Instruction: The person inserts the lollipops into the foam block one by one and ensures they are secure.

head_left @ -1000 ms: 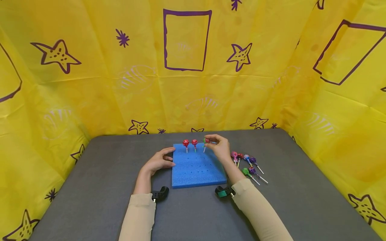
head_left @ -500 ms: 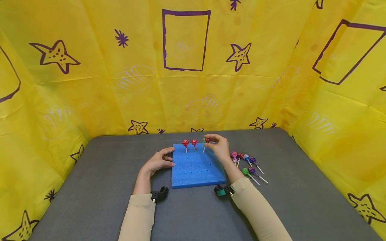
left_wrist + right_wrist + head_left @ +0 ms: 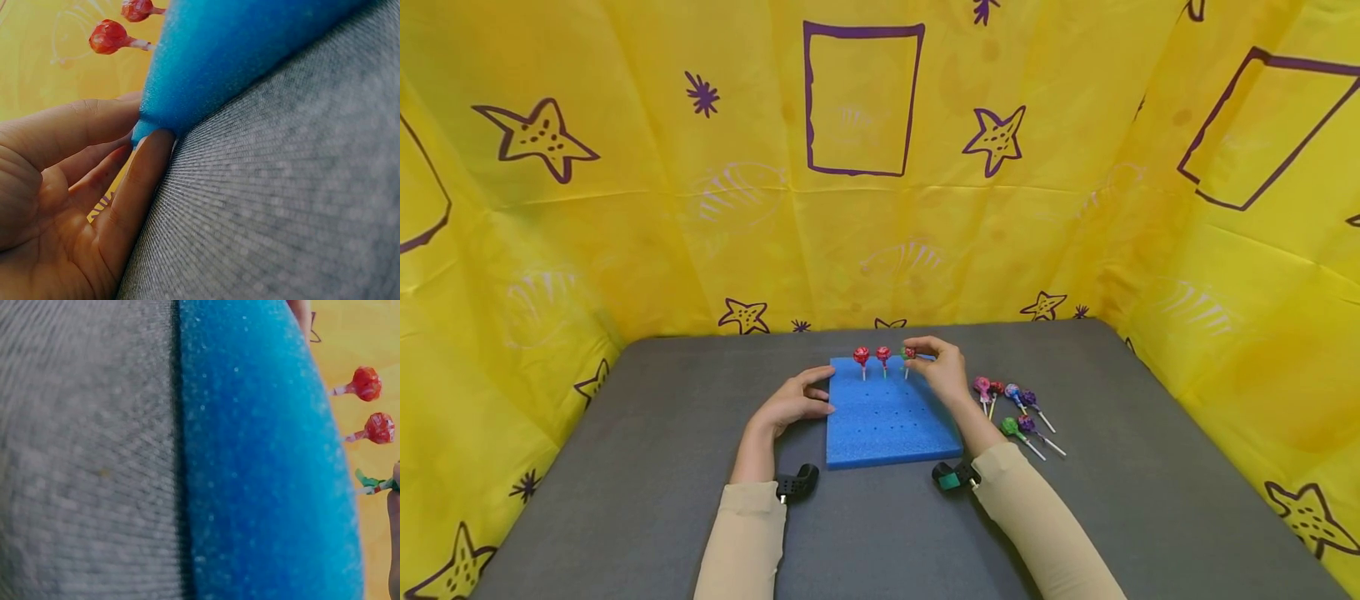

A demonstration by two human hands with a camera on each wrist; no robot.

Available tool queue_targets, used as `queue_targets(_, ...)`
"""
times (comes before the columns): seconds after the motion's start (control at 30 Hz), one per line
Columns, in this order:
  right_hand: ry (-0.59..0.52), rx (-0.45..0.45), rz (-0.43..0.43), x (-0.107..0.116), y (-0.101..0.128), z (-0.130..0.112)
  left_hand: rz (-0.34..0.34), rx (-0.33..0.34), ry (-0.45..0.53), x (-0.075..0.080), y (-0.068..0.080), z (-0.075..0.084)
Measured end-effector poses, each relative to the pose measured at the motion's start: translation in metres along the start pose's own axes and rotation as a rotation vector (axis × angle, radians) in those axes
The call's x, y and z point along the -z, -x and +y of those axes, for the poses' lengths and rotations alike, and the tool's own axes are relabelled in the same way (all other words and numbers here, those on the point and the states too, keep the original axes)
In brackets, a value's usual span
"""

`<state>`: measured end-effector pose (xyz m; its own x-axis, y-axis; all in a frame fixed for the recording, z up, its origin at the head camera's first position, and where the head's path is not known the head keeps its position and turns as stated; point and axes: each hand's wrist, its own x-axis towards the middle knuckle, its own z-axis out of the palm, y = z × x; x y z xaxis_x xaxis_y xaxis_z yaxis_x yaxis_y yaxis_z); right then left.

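A blue foam block (image 3: 895, 396) with small holes in its top lies on the table. Two red-wrapped lollipops (image 3: 861, 356) stand upright along its far row. To their right, my right hand (image 3: 945, 372) pinches a green-and-red lollipop (image 3: 909, 353) by its head, the stick pointing down to the foam in the same row. In the right wrist view its green wrapper (image 3: 369, 481) shows close beside the foam. My left hand (image 3: 792, 402) rests against the block's left side, fingers spread; in the left wrist view its fingertips (image 3: 156, 147) press on the foam edge.
Right of the block lie several loose lollipops, among them a pink one (image 3: 982, 385), a blue one (image 3: 1013, 392), a green one (image 3: 1010, 427) and a purple one (image 3: 1027, 424). Yellow patterned cloth (image 3: 865, 250) walls the grey table (image 3: 647, 467) at the back and sides.
My right hand has shifted slightly left with the green-and-red lollipop, which now stands more upright and a little lower. The left hand and the block stay in place.
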<state>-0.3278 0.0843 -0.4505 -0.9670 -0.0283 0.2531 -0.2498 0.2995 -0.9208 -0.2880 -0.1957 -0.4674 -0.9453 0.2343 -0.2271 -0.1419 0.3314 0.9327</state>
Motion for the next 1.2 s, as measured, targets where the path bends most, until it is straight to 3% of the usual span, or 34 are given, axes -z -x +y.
queue_targets(0.53, 0.063, 0.018, -0.017, -0.0047, 0.0011, 0.0046, -0.002, -0.005, -0.013, 0.0019, 0.0004, 0.0014)
queue_targets(1.2, 0.049, 0.06, -0.043, -0.0034, 0.0016, 0.0069, 0.001, 0.009, -0.024, 0.0015, -0.0013, 0.0001)
